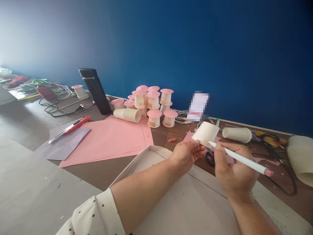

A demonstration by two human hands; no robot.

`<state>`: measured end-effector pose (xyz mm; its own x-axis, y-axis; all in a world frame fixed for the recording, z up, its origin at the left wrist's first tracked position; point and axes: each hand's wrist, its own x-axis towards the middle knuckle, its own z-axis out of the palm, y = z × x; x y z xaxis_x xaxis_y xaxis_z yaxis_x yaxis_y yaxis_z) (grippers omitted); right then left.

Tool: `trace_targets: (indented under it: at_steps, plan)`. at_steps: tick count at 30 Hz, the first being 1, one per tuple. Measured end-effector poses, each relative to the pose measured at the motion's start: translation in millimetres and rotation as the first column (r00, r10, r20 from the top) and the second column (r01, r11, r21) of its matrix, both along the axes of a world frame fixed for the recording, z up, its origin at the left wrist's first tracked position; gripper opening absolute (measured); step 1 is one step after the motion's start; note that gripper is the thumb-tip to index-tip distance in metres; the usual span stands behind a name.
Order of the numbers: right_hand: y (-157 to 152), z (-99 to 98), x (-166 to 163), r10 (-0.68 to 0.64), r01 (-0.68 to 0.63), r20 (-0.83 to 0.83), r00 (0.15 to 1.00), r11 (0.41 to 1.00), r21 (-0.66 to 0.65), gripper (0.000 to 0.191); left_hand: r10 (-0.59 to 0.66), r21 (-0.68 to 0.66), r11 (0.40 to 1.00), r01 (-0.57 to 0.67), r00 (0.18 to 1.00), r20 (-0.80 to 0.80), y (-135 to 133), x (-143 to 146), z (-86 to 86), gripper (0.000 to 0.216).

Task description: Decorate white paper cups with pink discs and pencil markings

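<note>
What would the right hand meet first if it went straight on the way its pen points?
Most likely the pale cup in the left hand: the white pen in the right hand has its tip right by the cup's wall, though whether they touch is hard to tell.

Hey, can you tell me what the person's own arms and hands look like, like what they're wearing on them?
The left hand is bare, with a creased, off-white sleeve dotted in black ending partway up that arm. The right hand is bare too, and no sleeve shows on its forearm. I see no gloves, watch or bracelet on either.
</note>
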<state>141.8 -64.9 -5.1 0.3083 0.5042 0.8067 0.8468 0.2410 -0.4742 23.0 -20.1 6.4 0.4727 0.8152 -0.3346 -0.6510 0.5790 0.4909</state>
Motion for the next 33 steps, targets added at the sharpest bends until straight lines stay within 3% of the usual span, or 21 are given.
trace_targets:
  at_steps: [16,33]
  plan:
    - [0.9,-3.3,-0.8,0.005,-0.002,0.075,0.997,0.999,-0.033,0.019,-0.008,0.029,1.0,0.008,1.0,0.01,1.2,1.1,-4.3,0.015]
    - [-0.6,-2.2,0.0,-0.009,0.009,0.014,1.0,1.0,-0.024,0.02,0.009,-0.008,1.0,-0.009,1.0,0.004,0.5,0.2,-0.1,0.018]
